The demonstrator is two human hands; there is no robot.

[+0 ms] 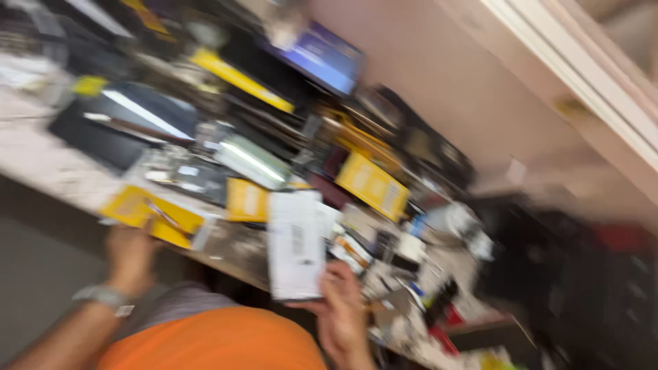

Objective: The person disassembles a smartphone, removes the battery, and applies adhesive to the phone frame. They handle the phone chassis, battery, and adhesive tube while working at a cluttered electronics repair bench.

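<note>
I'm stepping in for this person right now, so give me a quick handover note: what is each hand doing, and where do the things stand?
The picture is motion-blurred, so details are rough.
Left hand: at the counter edge, on a flat yellow package; the grip is unclear.
Right hand: holds a white rectangular package upright over the counter edge.
More yellow packages and dark boxes lie crowded on the counter.
Done: one white package is in hand.
Left: cannot tell from this blur.

You have one view only — the camera on your head, looking steeply down and rolled to one side, so the tabletop runs slantwise from the upper left to the lower right. It sits close above the tabletop's near edge — heavily blurred, with the wall at upper right.
</note>
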